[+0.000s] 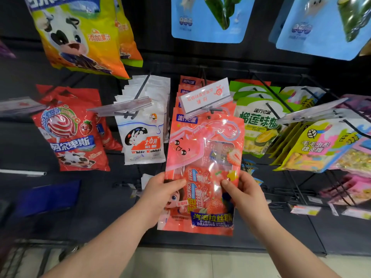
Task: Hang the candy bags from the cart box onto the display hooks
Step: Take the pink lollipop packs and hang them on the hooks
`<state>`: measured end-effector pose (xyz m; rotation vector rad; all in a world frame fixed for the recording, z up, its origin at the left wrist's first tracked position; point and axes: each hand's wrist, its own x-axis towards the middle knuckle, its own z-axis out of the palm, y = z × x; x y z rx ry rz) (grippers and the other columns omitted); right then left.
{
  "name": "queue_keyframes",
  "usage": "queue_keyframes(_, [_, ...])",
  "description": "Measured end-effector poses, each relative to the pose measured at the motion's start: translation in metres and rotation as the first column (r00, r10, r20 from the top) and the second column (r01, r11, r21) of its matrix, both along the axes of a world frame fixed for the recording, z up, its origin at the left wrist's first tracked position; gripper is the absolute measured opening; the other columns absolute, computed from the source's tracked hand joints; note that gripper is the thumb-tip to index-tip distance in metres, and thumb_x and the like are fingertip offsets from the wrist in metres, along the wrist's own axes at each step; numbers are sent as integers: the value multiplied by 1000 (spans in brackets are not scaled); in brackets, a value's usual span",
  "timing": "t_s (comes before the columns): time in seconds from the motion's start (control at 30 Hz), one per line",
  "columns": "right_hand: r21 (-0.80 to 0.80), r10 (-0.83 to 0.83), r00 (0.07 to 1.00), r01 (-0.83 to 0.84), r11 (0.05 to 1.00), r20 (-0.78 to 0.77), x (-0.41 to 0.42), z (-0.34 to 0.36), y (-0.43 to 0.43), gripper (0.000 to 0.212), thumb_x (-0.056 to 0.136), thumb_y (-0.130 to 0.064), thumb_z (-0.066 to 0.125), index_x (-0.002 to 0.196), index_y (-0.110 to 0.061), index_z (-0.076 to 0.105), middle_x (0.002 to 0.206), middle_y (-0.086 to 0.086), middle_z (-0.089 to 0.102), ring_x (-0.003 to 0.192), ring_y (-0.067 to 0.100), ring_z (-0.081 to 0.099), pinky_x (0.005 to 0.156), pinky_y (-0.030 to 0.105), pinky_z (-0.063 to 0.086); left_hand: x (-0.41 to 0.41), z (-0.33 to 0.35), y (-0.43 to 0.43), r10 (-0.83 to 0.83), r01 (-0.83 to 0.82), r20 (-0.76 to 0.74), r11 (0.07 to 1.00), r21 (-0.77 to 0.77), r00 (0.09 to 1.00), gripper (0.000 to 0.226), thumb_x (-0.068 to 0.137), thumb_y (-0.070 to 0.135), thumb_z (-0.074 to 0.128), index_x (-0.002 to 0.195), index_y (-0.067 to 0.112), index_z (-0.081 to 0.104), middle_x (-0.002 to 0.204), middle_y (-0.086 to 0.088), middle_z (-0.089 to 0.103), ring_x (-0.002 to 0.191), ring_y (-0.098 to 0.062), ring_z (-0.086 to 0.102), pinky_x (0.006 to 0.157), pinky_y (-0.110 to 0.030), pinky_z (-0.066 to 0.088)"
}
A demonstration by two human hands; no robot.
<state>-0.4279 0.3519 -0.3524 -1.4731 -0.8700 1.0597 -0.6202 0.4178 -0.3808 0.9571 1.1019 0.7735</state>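
A pink-red strawberry candy bag (202, 157) labelled "Bubble Wire Drawing Candy" hangs upright in front of a row of matching bags on the centre display hook (213, 111). My left hand (160, 192) grips its lower left edge, thumb on the front. My right hand (244, 192) grips its lower right edge the same way. The bag's top hole sits at the hook's tip, just under a white price-tag holder (204, 95). The cart box is not in view.
Neighbouring hooks carry White Rabbit bags (142, 137), red lollipop bags (70, 137), green durian candy bags (259, 125) and yellow gummy bags (319, 145). Larger bags hang above. A cart's wire frame (24, 257) shows at bottom left, beside pale floor tiles.
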Motion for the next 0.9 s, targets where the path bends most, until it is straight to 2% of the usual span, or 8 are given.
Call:
queue_keyframes(0.13, [-25, -11, 1000, 12, 1000, 29, 4, -3, 7, 9, 90, -12, 62, 98, -14, 60, 89, 7, 72, 75, 15, 68, 63, 27, 52, 2, -1, 7, -20, 20, -14, 1000, -3, 1000, 17, 86, 19, 69, 103, 17, 68, 92, -4, 77, 84, -21, 75, 68, -36, 57])
queue_keyframes(0.3, [-45, -27, 983, 36, 998, 183, 13, -10, 36, 6, 90, -18, 64, 93, -20, 59, 81, -1, 68, 65, 5, 62, 48, 12, 44, 15, -3, 31, 9, -9, -102, 1000, -5, 995, 15, 85, 21, 71, 99, 19, 67, 88, -1, 77, 83, -22, 74, 71, -40, 59])
queue_keyframes(0.43, [-42, -32, 963, 45, 998, 268, 21, -19, 65, 10, 91, -23, 64, 85, -25, 55, 78, -6, 64, 68, 6, 61, 51, 15, 45, 29, -5, 55, 40, -37, -161, 999, 21, 986, 12, 86, 21, 70, 98, 19, 66, 96, -5, 75, 89, -23, 72, 80, -44, 58])
queue_keyframes(0.57, [-59, -36, 945, 59, 997, 325, 31, -31, 93, 10, 89, -26, 64, 87, -21, 56, 78, -4, 60, 76, 16, 60, 65, 29, 47, 41, -8, 80, 68, -48, -232, 995, 88, 970, 14, 87, 21, 69, 99, 15, 62, 94, -2, 71, 82, -15, 68, 55, -24, 53])
queue_keyframes(0.63, [-63, -37, 950, 59, 996, 311, 33, -36, 103, 9, 89, -26, 65, 91, -21, 57, 79, -3, 62, 77, 17, 62, 59, 22, 48, 46, -9, 90, 91, -59, -280, 991, 119, 956, 20, 87, 19, 69, 103, 15, 58, 90, 2, 65, 77, -9, 61, 38, -14, 44])
queue_keyframes(0.7, [-91, -35, 940, 69, 993, 338, 33, -39, 113, 14, 90, -26, 64, 83, -22, 53, 80, 1, 61, 77, 18, 62, 51, 15, 44, 49, -11, 100, 114, -74, -313, 988, 135, 943, 23, 86, 18, 70, 104, 17, 56, 89, 4, 62, 73, -7, 57, 33, -13, 41])
queue_keyframes(0.8, [-149, -21, 915, 88, 985, 402, 35, -42, 124, 33, 91, -26, 62, 70, -19, 38, 75, 4, 51, 73, 22, 54, 58, 29, 40, 53, -16, 111, 120, -64, -382, 986, 156, 917, 29, 85, 17, 70, 112, 13, 59, 99, -2, 65, 75, -9, 58, 49, -22, 43])
queue_keyframes(0.9, [-179, 3, 904, 81, 981, 428, 35, -42, 128, 30, 92, -27, 61, 74, -14, 41, 75, 6, 49, 78, 28, 55, 68, 36, 43, 56, -21, 116, 142, -86, -408, 985, 151, 902, 28, 85, 18, 70, 111, 12, 61, 105, -6, 67, 81, -16, 61, 58, -25, 44])
